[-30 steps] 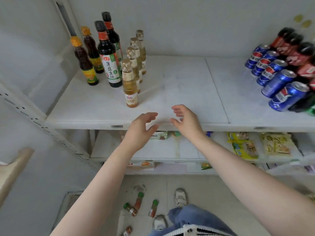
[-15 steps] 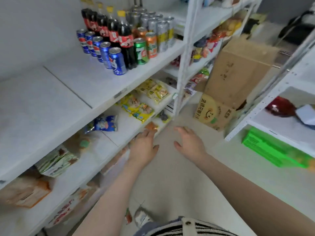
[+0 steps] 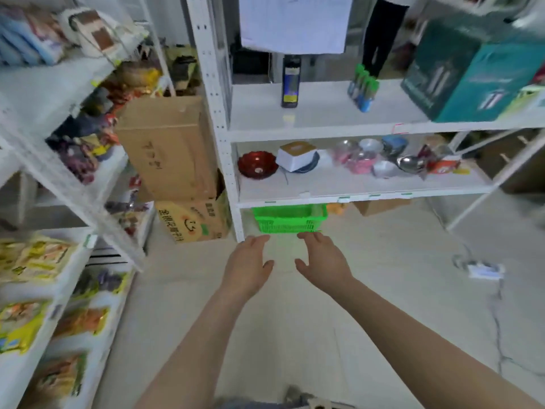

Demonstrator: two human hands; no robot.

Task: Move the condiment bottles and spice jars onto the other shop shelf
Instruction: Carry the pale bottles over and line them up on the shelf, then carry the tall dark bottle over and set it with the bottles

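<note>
Both hands are empty, palms facing each other: left hand [image 3: 247,265] and right hand [image 3: 322,260] spread loosely above the floor. Beyond them a green basket [image 3: 290,218] sits under a white shelf [image 3: 324,129] (one dark bottle [image 3: 290,81] stands upright there).

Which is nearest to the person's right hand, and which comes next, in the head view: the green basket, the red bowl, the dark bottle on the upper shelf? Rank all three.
From the right hand:
1. Green basket, on the floor under the lowest shelf, just ahead of the fingertips.
2. Red bowl, on the shelf above, to the left.
3. Dark bottle, upright on the upper shelf, farthest back.
</note>
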